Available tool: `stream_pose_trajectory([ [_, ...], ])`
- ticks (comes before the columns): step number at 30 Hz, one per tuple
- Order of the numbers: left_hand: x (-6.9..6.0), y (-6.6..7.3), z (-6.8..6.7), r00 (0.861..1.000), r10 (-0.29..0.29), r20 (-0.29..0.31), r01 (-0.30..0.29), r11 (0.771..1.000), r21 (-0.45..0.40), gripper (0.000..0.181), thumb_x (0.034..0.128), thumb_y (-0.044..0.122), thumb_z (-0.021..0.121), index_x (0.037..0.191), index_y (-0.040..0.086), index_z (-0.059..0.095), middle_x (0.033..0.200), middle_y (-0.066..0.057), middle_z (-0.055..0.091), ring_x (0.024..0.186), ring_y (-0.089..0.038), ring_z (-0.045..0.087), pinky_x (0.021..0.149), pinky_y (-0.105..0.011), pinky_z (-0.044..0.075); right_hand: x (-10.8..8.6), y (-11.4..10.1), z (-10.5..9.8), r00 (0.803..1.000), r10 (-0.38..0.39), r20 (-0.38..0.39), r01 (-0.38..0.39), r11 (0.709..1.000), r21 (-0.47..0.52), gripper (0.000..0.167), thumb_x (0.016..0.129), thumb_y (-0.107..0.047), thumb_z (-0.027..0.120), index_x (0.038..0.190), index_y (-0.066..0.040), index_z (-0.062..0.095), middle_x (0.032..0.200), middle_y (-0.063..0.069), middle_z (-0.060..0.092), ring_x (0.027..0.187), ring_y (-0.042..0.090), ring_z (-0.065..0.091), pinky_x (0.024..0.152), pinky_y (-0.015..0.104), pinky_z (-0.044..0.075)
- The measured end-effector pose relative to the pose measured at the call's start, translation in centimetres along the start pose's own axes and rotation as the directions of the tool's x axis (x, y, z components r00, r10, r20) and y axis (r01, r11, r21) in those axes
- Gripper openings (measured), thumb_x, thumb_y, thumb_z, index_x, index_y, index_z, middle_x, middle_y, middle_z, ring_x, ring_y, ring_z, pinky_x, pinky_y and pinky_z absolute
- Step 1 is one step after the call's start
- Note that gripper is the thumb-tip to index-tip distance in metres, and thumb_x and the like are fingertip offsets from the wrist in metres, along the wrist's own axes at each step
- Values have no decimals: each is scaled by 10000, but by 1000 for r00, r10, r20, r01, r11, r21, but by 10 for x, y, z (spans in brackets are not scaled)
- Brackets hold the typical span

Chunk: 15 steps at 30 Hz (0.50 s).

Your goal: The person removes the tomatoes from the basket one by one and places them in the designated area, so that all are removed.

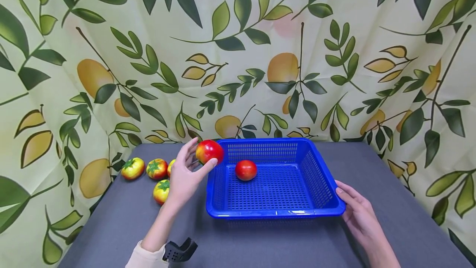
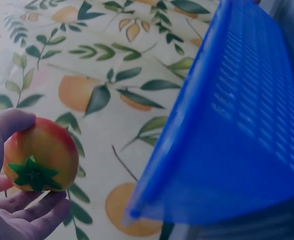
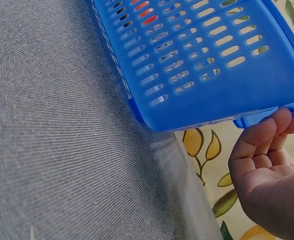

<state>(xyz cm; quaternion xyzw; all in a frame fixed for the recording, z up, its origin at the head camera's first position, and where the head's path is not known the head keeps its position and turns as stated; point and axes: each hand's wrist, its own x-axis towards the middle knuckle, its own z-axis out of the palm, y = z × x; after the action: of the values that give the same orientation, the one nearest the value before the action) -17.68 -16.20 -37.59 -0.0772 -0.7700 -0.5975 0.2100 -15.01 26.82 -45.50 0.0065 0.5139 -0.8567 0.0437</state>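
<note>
Between its thumb and fingers, my left hand point(image 1: 187, 179) holds a red and yellow tomato point(image 1: 210, 151) at the left rim of a blue plastic basket point(image 1: 277, 213). In the left wrist view this tomato point(image 2: 42, 155) shows a green star-shaped calyx, and it is apart from the basket's wall point(image 2: 221, 165). One red tomato point(image 1: 246, 170) lies inside the basket, toward its left. My right hand point(image 1: 358, 214) grips the basket's right rim; in the right wrist view its curled fingers point(image 3: 266, 135) hook under that rim.
Left of the basket, several yellow-red tomatoes with green calyxes lie on the grey cloth, among them one tomato point(image 1: 132, 168) at the far left and another tomato point(image 1: 161, 192) nearer my forearm. A leaf-patterned curtain point(image 1: 238, 73) stands behind the grey table point(image 1: 267, 243). A black strap point(image 1: 180, 250) circles my left wrist.
</note>
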Motion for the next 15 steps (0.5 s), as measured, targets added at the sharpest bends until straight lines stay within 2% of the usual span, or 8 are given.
stream_pose_trajectory([
  [3,-7,-12,-9,998,-30,-50,30,1000,5,712,815,267,828,1407,114,462,1336,-64,563,1145,-235,582,960,-438,475,0,1,-2,1000,-11,9,11,1000,12,253,1035,-94,506,1154,-165,718,1113,47,703,967,167,681,794,310,554],
  [7,-18,-23,-21,990,-70,-119,71,997,8,680,810,279,833,1365,96,485,1310,-29,570,1110,-195,589,944,-359,488,-1,1,-3,1000,-23,19,23,999,26,262,1038,-83,495,1165,-150,713,1114,57,704,964,170,683,792,311,554],
  [10,-26,-29,-33,978,-83,-189,86,996,8,650,804,229,840,1345,83,509,1282,-19,585,1066,-169,607,909,-262,493,0,1,-3,1000,-16,12,16,1000,21,255,1036,-90,502,1166,-156,712,1117,54,703,970,168,681,797,312,553],
  [15,-36,-41,-55,954,-90,-287,94,996,0,599,815,137,823,1334,71,529,1258,-27,591,1038,-150,609,868,-169,479,1,1,-1,1000,6,-6,-6,1000,3,241,1032,-111,520,1161,-174,714,1131,42,699,991,171,676,812,320,549],
])
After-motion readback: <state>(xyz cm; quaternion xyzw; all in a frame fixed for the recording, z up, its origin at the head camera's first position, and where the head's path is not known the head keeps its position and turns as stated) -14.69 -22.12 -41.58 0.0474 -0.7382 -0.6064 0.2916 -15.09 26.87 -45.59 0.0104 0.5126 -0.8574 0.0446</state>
